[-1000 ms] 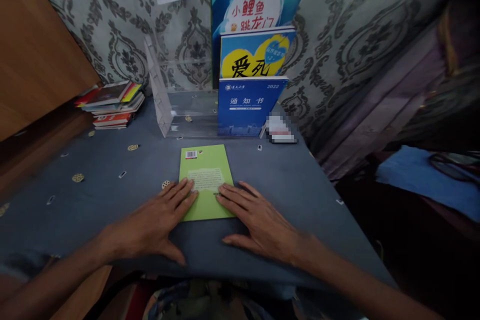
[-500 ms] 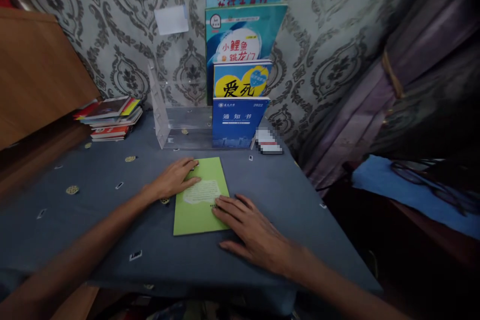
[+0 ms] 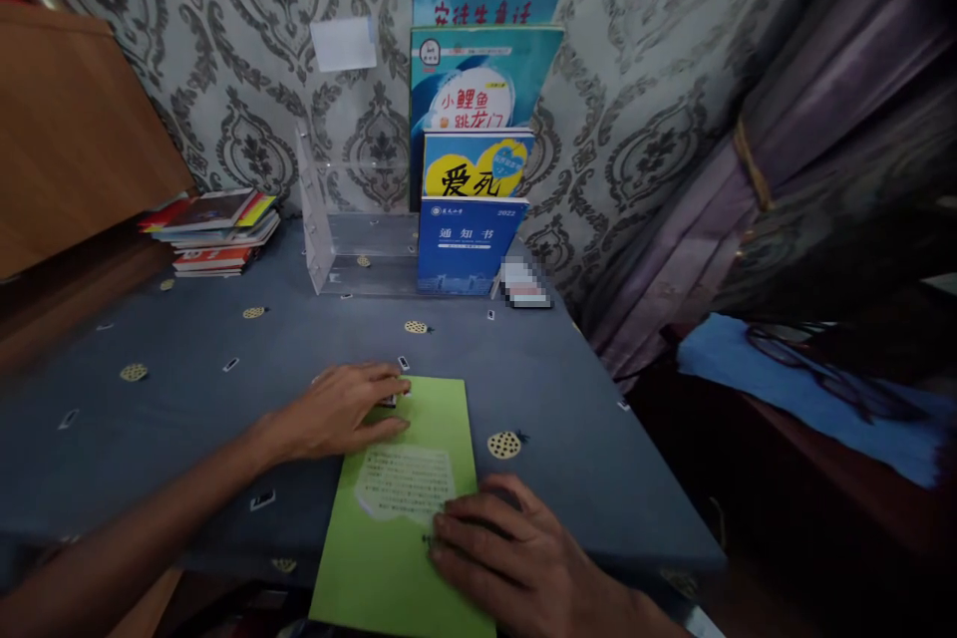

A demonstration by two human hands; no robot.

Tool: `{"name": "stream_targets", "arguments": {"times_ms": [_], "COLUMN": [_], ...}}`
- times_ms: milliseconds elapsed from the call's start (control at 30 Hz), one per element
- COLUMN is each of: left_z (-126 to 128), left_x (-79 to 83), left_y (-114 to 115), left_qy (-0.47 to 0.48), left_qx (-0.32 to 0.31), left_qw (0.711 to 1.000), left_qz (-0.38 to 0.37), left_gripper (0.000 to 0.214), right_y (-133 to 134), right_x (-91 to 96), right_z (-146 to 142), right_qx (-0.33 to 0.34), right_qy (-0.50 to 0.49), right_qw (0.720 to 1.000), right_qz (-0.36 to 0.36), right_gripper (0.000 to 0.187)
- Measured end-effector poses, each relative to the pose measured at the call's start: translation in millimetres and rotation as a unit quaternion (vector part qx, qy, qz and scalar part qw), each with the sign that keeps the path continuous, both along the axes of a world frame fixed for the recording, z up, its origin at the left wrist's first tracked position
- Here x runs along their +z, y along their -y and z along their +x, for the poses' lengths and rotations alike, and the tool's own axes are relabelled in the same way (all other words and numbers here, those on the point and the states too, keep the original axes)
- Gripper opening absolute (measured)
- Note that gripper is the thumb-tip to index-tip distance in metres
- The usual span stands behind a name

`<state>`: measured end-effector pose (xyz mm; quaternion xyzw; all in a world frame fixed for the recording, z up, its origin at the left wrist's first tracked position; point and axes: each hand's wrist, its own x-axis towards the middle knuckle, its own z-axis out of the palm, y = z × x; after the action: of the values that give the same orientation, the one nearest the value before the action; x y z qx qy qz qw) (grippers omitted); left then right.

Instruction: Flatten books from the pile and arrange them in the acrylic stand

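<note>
- Green book [image 3: 404, 508]: has slid toward me over the last second. It now lies skewed, with its near end overhanging the edge of the table [image 3: 186, 389].
- Left hand [image 3: 340, 411]: flat, fingers loosely together, resting on the book's far left corner.
- Right hand [image 3: 500, 553]: fingers curled on the book's right edge. I cannot tell whether it grips or only presses.
- Rack [image 3: 318, 219] with blue books [image 3: 468, 244]: well apart, behind.

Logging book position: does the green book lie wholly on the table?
No: the green book juts past the near edge of the table, left hand on its far corner, right hand on its near part.
</note>
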<state>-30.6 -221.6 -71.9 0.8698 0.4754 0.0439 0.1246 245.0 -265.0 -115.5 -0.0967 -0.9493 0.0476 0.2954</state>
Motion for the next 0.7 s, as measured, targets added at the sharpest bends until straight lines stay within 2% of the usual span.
{"name": "stream_targets", "arguments": {"times_ms": [133, 233, 333, 433, 500, 533, 633, 700], "left_z": [-9.8, -19.2, -22.9, -17.8, -11.3, -7.7, 3.0, 9.2], "left_x": [1.3, -5.7, -18.7, -30.0, -32.8, -32.6, -29.6, -29.4], "left_y": [-10.5, -20.5, -28.8, -36.5, -41.6, -44.0, -50.6, -54.9], "left_qy": [0.108, 0.242, 0.41, 0.58, 0.645, 0.66, 0.664, 0.674], "left_qx": [-0.009, -0.002, 0.012, 0.032, 0.05, 0.067, 0.149, 0.195], "left_qw": [0.989, 0.95, 0.874, 0.775, 0.73, 0.718, 0.705, 0.685], "left_qz": [-0.097, -0.197, -0.262, -0.248, -0.219, -0.209, -0.2, -0.196], "left_gripper": [0.05, 0.059, 0.076, 0.082, 0.083, 0.082, 0.07, 0.068], "right_y": [-11.9, -28.1, -49.7, -75.5, -92.8, -100.6, -118.2, -124.7], "right_x": [23.0, 42.3, 60.1, 71.5, 72.7, 71.0, 57.0, 42.8], "right_z": [-3.5, -5.4, -10.6, -20.3, -28.2, -32.2, -41.4, -44.2], "right_qx": [0.024, 0.017, -0.051, -0.163, -0.191, -0.19, -0.165, -0.153], "right_qy": [-0.064, -0.122, -0.18, -0.235, -0.277, -0.292, -0.311, -0.311], "right_qw": [0.998, 0.99, 0.977, 0.944, 0.914, 0.902, 0.877, 0.863], "right_qz": [-0.006, -0.066, -0.107, -0.165, -0.225, -0.254, -0.327, -0.367], "right_gripper": [0.024, 0.028, 0.02, 0.019, 0.022, 0.022, 0.02, 0.02]}}
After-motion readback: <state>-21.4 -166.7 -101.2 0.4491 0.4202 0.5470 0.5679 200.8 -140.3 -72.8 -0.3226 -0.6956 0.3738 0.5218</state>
